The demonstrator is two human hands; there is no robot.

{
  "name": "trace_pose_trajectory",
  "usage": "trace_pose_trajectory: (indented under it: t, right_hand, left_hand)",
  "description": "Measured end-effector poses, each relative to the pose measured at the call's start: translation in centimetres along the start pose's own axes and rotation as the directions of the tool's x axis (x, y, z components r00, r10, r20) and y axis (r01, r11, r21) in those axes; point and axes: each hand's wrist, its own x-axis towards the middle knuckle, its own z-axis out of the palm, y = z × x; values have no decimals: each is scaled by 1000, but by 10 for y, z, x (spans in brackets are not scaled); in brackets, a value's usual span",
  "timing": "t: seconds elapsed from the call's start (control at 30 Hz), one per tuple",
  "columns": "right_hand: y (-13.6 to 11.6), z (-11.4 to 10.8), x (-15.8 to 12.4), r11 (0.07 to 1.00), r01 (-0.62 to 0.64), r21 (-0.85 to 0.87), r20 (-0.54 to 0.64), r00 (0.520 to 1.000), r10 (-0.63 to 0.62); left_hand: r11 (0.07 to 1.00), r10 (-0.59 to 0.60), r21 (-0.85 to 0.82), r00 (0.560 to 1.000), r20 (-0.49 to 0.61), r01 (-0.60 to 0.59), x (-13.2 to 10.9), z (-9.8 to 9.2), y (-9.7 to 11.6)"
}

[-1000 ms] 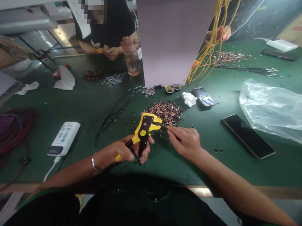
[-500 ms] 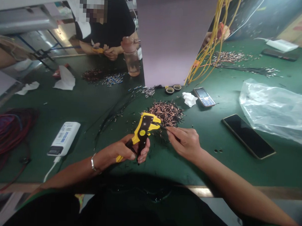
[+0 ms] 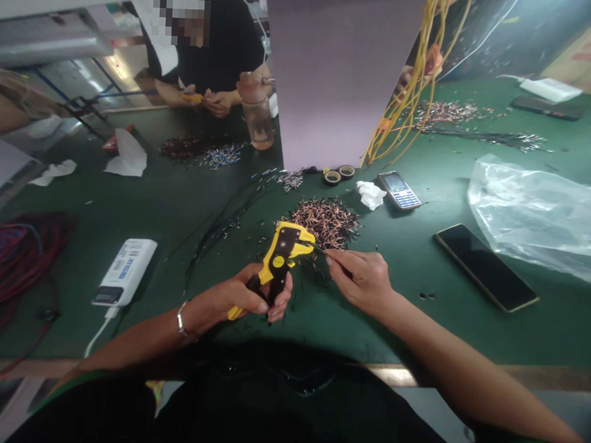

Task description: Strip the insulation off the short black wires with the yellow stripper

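Note:
My left hand (image 3: pixel 260 295) is wrapped round the handles of a yellow and black wire stripper (image 3: pixel 279 260), its jaws pointing right. Between thumb and fingertips, my right hand (image 3: pixel 359 275) pinches a short dark wire (image 3: pixel 320 249), whose other end reaches into the stripper's jaws. How deep the wire sits in the jaws is too small to tell. Just behind the tool lies a heap of short black wire pieces with bare copper ends (image 3: pixel 327 219). Scattered dark bits lie on the green table (image 3: pixel 369 336) around both hands.
A smartphone (image 3: pixel 487 266), a keypad phone (image 3: pixel 399 190) and a clear plastic bag (image 3: pixel 535 212) lie to the right. On the left are a white power bank (image 3: pixel 125 273) and coiled red wires (image 3: pixel 19 268). A panel (image 3: pixel 341 80) stands ahead; a co-worker's hands (image 3: pixel 217 104) show beyond.
Almost nothing differs. Both hands, the wire stripper and the wire keep nearly the same place and pose.

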Motion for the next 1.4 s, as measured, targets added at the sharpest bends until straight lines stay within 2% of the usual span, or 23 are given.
trace_pose_trajectory:
  t: [0.37,0.53,0.9,1.13,1.3,1.4]
  right_hand:
    - [0,0,0,1000,-4,15,7,1000,4]
    - [0,0,0,998,-60,9,33,998,59]
    - [5,5,-4,992,-123,16,43,992,122]
    - [9,7,-6,986,-166,7,90,982,165]
    - [8,6,-6,991,-129,36,75,989,126]
    - [7,6,-5,988,-147,48,76,987,143]
  left_hand:
    - [995,89,46,995,-41,-87,0,5,-1]
    - [991,114,80,992,-55,-110,0,4,-4]
    - [933,134,350,985,-108,-88,-3,2,-3]
    - [934,125,352,977,-175,-57,1,-2,-6]
    - [874,161,482,970,-184,-53,0,1,-4]
    - [862,178,505,961,-211,-49,-1,4,-3]
